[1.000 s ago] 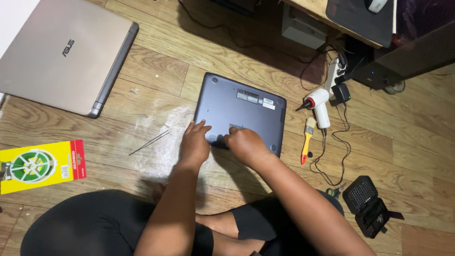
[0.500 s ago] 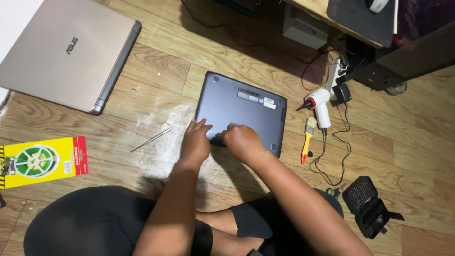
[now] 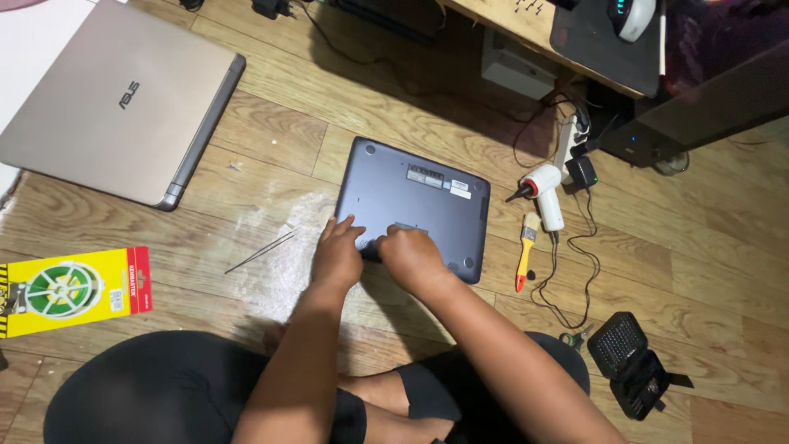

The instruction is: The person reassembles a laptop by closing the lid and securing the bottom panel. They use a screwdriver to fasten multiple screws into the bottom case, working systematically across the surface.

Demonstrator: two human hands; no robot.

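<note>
wood floor [image 3: 674, 247] carries everything. gold laptop [image 3: 123, 103] top left, closed, its far corner cut off by the frame edge. dark blue laptop [image 3: 415, 205] lies bottom-up mid-floor, near edge hidden under both hands. clear plastic sheet [image 3: 271, 247] just left of it, hard to make out against the wood. yellow card pack [image 3: 70, 288] far left, left end cut off. black bit case [image 3: 629, 366] lower right, open, contents too small to tell. white handheld tool [image 3: 544, 193] right of the blue laptop, orange-handled brush [image 3: 526, 251] just below it. thin tweezers [image 3: 261, 251] on the plastic. left hand [image 3: 339, 255] palm down, fingers spread flat on the laptop base, holding nothing. right hand [image 3: 411, 255] curled knuckles-up on the base edge; cannot tell whether it grips anything, fingertips hidden
</note>
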